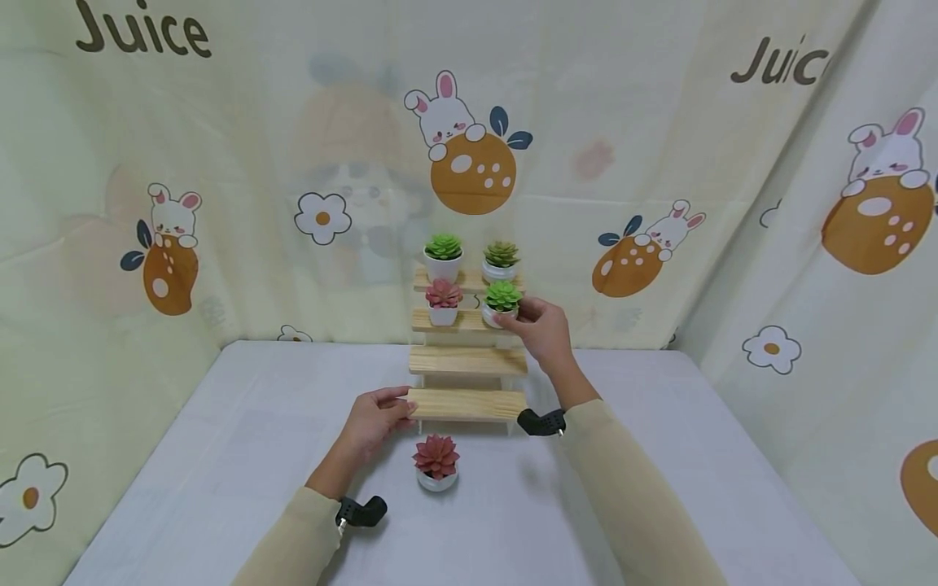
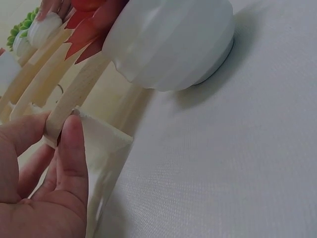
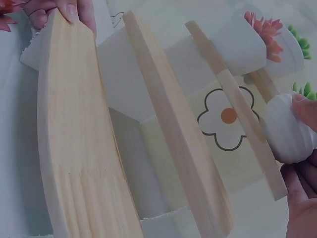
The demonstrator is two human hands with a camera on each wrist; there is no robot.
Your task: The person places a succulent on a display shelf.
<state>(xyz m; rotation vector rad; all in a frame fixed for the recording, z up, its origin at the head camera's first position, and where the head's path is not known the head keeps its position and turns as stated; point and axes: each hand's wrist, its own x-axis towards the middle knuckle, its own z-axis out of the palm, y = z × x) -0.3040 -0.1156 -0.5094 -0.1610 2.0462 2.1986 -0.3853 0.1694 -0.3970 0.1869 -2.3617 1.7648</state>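
A stepped wooden plant stand [image 1: 469,403] with white side supports stands on the table. My left hand [image 1: 377,419] pinches the left end of its lowest step, thumb and fingers on either side of the board [image 2: 74,91]. With my right hand [image 1: 541,330] I hold the white pot [image 3: 287,129] of a bright green succulent [image 1: 502,295], at the right end of the second step from the top. Left of it on that step sits a pink succulent [image 1: 443,295] in a white pot. In front of the stand is a red succulent [image 1: 436,457] in a white pot.
On the top step stand a green succulent [image 1: 443,247] at left and a duller green one [image 1: 501,254] at right, both in white pots. A patterned curtain [image 1: 352,293] hangs close behind the stand. White cloth covers the table [image 1: 278,423].
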